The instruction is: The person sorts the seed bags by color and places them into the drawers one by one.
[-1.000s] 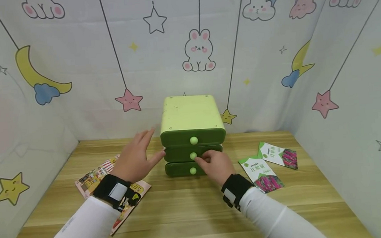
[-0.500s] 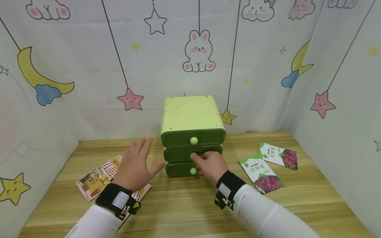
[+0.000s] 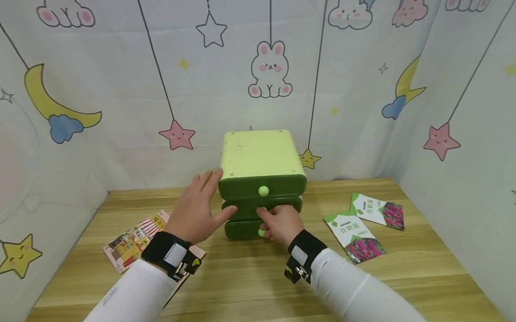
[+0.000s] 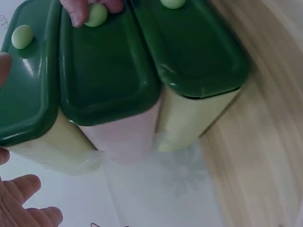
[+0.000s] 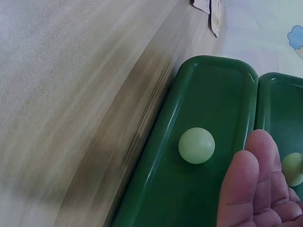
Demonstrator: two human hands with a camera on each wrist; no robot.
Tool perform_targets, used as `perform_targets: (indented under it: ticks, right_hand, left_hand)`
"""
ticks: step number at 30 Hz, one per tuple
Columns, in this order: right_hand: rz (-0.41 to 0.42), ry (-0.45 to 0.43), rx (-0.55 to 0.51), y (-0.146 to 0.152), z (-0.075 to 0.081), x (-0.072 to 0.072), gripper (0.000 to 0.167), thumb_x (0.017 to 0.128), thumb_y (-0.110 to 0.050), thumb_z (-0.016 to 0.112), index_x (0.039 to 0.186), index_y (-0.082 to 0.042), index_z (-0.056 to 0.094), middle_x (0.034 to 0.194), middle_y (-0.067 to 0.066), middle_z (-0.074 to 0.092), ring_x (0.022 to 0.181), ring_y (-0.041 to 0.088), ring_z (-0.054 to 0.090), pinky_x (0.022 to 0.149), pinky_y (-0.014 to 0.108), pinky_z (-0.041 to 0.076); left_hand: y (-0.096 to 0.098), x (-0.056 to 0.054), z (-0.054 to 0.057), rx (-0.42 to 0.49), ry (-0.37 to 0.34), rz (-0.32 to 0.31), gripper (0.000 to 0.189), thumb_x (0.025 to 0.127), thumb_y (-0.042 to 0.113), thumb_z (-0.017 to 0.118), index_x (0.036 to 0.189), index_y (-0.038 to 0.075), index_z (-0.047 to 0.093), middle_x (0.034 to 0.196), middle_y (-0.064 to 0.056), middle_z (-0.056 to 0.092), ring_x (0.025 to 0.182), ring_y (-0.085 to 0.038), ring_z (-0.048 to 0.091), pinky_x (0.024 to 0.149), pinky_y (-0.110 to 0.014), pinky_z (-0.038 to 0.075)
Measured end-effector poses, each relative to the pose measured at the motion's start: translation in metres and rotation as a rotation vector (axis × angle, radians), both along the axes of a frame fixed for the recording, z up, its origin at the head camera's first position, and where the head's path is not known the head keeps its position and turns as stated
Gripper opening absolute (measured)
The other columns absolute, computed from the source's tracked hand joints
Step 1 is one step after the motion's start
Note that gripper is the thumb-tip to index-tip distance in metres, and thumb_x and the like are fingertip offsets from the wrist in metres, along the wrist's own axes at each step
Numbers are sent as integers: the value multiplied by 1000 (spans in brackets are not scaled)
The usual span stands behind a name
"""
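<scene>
A small light-green chest of drawers point(image 3: 259, 153) with three dark green fronts stands at the back of the table. My right hand point(image 3: 282, 224) pinches the round knob point(image 4: 96, 15) of the middle drawer point(image 4: 109, 66). In the right wrist view, its fingers lie beside that knob, above the bottom drawer's knob point(image 5: 196, 145). My left hand point(image 3: 194, 210) is spread at the chest's left side, fingertips by the top drawer's edge and thumb before the middle drawer. Whether it touches the chest is unclear. All three drawers look closed.
Two seed packets point(image 3: 355, 236) with pink flower pictures lie right of the chest on the wooden table point(image 3: 250, 301). A colourful printed paper sheet or bag point(image 3: 131, 244) lies at the left, partly under the left arm. A patterned cloth point(image 3: 143, 64) hangs behind.
My left hand has shifted right and up to the chest's side. The right hand has closed in on the middle knob, its wrist turning and moving slightly left. The drawers look unmoved.
</scene>
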State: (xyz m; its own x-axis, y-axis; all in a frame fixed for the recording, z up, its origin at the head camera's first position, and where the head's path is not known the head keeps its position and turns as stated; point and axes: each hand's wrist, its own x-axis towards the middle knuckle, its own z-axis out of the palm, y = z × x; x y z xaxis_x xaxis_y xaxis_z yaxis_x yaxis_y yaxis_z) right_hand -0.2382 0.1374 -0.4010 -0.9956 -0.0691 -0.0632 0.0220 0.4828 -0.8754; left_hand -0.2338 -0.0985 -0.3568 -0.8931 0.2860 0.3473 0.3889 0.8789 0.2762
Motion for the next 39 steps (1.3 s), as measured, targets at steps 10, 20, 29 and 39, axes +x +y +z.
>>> perform_targets:
  ticks: [10,20,29,39]
  right_hand:
    - [14,-3,3,0,-1,-3,46,105,-40,62,79,-5,76,78,11,78,70,28,77,55,25,56]
    - [17,0,21,2,-2,0,47,105,-41,62,77,-6,76,70,3,74,58,14,70,53,25,54]
    - [27,-26,5,4,-2,2,48,106,-43,61,80,-5,77,70,1,73,63,18,72,53,24,53]
    - [29,-19,23,7,-1,4,47,106,-44,61,81,-8,76,71,1,73,65,21,73,54,25,53]
  left_hand:
    - [11,-5,21,-24,-30,-53,89,98,61,65,167,16,31,174,-12,29,158,-42,32,127,-61,31]
    - [12,-6,21,-34,-33,-61,87,99,60,63,167,16,32,174,-13,29,157,-46,33,127,-63,29]
    - [11,-6,22,-44,-36,-67,87,100,62,60,168,16,30,174,-12,28,157,-46,33,126,-64,29]
    - [12,-5,22,-46,-30,-65,87,100,61,61,168,16,30,174,-12,28,157,-45,33,126,-65,28]
